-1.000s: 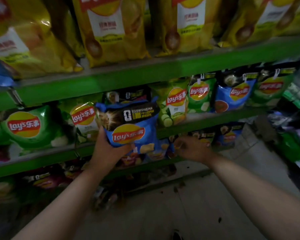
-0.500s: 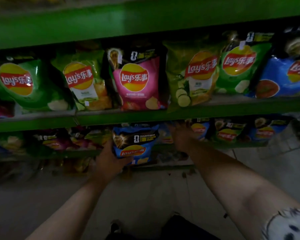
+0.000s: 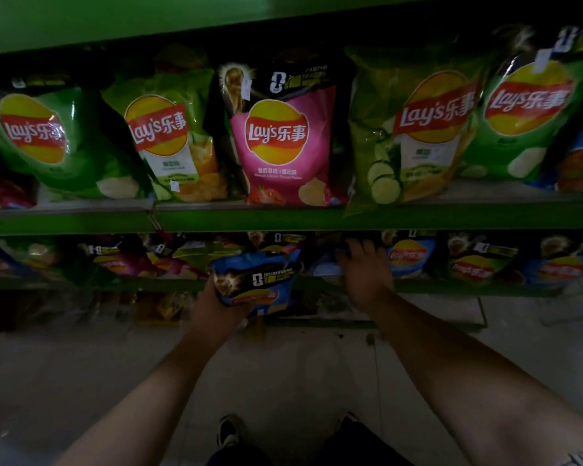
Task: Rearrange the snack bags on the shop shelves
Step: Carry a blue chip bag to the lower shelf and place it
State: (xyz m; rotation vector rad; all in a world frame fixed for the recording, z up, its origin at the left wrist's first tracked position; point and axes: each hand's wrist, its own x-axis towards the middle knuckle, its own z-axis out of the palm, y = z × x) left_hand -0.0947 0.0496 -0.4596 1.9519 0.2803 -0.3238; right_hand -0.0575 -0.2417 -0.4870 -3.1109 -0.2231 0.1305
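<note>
My left hand [image 3: 216, 307] grips a blue Lay's bag [image 3: 254, 280] with a black top from below, holding it in front of the lower green shelf [image 3: 451, 286]. My right hand [image 3: 366, 274] reaches into that lower shelf to the right of the bag, fingers curled over dark bags there; what it touches is hidden in shadow. Above, the middle shelf [image 3: 283, 218] carries a pink Lay's bag [image 3: 283, 139] between green bags [image 3: 169, 142] and a cucumber-green bag [image 3: 414, 126].
More blue and green bags [image 3: 475, 265] fill the lower shelf to the right, purple ones [image 3: 125, 260] to the left. A lower tier near the floor holds dim packets [image 3: 155, 307]. Pale tiled floor [image 3: 81, 381] lies below; my shoe [image 3: 229, 432] shows at the bottom.
The view has dropped from the upper shelves to the lower ones. My left hand lowered the blue bag from the middle shelf to the lower shelf; my right hand pushed deeper into that shelf.
</note>
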